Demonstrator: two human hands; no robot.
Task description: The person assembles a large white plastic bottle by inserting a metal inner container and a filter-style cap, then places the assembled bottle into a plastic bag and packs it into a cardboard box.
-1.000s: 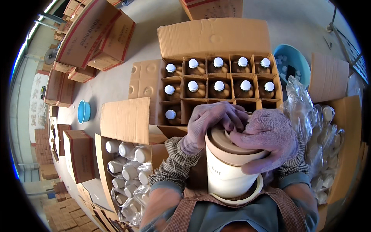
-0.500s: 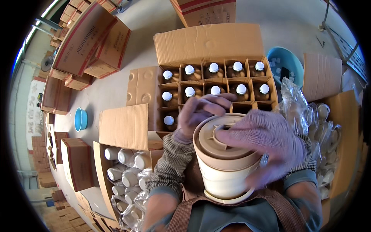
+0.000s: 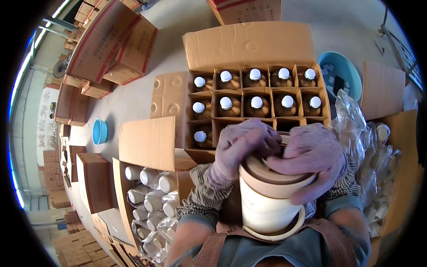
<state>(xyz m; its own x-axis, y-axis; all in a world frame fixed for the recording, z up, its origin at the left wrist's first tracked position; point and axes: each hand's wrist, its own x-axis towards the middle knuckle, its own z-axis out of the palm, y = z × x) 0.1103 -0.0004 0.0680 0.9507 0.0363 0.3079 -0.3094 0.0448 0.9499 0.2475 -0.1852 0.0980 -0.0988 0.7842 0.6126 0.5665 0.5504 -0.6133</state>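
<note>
A large cream jug with a wide beige rim and a brown lid is close in front of my body, and a cream loop handle curves around its lower side. My left hand, in a pale purple knit glove, is closed with its fingers bent down at the lid's far left part. Across the right of the lid lies my gloved right hand, its thumb on top and its lower fingers at the rim, slightly blurred. Between my hands a beige edge stands up, partly hidden by my fingers.
Beyond the jug stands an open carton with divided cells holding white-capped bottles. A carton of white-capped bottles in plastic is at left, bagged clear items at right. Blue tubs stand on the floor.
My left hand has come from beyond the jug onto the lid, closing its fingers there. My right hand has settled at the lid's right. The view has shifted slightly, and the jug appears further right.
</note>
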